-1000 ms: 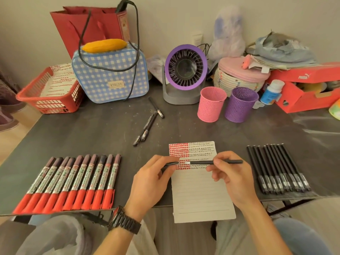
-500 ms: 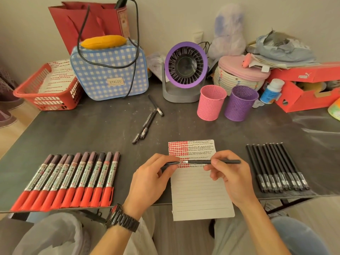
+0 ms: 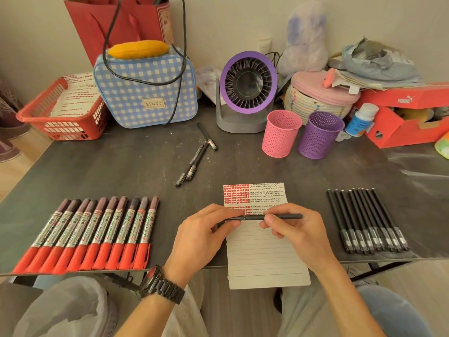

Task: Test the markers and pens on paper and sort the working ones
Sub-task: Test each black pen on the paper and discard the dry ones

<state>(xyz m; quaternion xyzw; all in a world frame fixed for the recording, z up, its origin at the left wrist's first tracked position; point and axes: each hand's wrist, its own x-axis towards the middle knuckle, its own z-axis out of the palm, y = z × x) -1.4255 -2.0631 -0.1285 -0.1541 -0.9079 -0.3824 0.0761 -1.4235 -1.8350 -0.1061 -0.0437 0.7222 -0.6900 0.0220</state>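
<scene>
Pen [image 3: 284, 216]: black, held level over the lined paper [image 3: 264, 259]
Left hand [image 3: 201, 235]: pinching the cap end
Right hand [image 3: 298, 233]: fingertips gripping barrel

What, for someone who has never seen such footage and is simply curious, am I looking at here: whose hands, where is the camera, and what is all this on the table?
There is no machine here. These are a person's two bare hands, filmed by one wide-angle camera worn on the head and looking down. The left hand and right hand together hold a black pen level over a lined paper, whose top is filled with red and black test marks. On the dark table, a row of red markers lies to the left, a row of black pens to the right, and three loose pens further back. Behind them stand a pink cup, a purple cup and a small fan.
</scene>
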